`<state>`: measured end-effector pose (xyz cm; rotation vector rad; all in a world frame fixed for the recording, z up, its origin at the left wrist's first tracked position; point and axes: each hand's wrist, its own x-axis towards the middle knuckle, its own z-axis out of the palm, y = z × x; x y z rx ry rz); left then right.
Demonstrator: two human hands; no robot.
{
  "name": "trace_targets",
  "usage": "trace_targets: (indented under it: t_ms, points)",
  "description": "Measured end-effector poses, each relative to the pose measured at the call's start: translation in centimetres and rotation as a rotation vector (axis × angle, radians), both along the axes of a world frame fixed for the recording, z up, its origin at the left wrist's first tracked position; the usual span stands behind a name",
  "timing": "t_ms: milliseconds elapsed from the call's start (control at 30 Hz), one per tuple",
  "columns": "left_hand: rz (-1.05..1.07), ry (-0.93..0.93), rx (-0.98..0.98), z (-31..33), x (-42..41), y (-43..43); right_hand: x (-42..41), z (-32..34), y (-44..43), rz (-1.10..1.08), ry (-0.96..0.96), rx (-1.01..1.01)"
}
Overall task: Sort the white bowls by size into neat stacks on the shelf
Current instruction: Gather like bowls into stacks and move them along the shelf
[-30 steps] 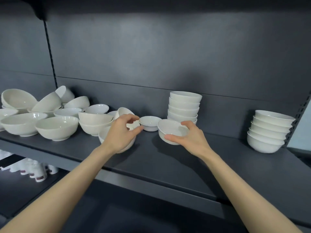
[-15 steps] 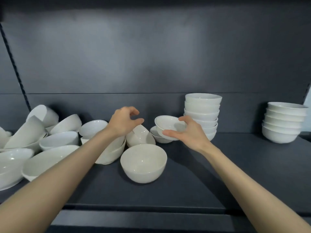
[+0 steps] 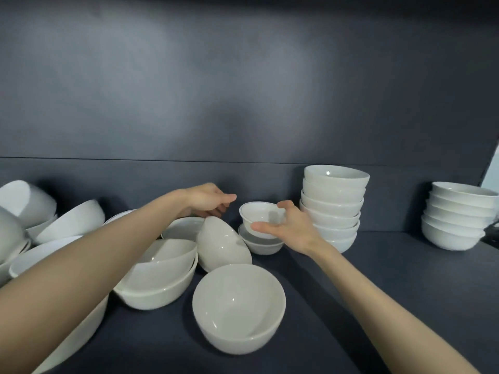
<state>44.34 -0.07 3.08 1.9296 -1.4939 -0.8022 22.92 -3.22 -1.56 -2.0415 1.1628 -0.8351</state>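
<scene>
Stacking the small bowls is, we judge, the step in hand. Nearest us, at lower centre, a deep bowl (image 3: 239, 306) stands upright on the shelf (image 3: 378, 292), with tilted bowls (image 3: 162, 268) jumbled to its left. Further in, at mid-frame, our right hand (image 3: 294, 230) grasps a small bowl (image 3: 260, 217) just above a second small bowl (image 3: 263, 245); whether they touch we cannot tell. Our left hand (image 3: 208, 201) hovers beside, fingers loosely curled, holding nothing we can see. Behind stand a tall stack (image 3: 333, 209) and, far right, another stack (image 3: 459, 214). Next calls for lowering it squarely, then letting go.

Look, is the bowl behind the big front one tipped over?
Yes, tipped: the bowl lies on its side, showing its outside.
</scene>
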Motion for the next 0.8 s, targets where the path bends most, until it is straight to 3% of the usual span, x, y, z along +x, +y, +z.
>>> trace_targets:
  t_ms: [333,800]
  points:
    - [-0.180,0.034,0.279,-0.9,-1.1,-3.8,1.1,-0.9,-1.4,-0.032,0.053,-0.025]
    - [-0.217,0.060,0.252,-2.2,-0.6,-4.6,0.7,-1.2,-1.7,0.019,0.121,0.018]
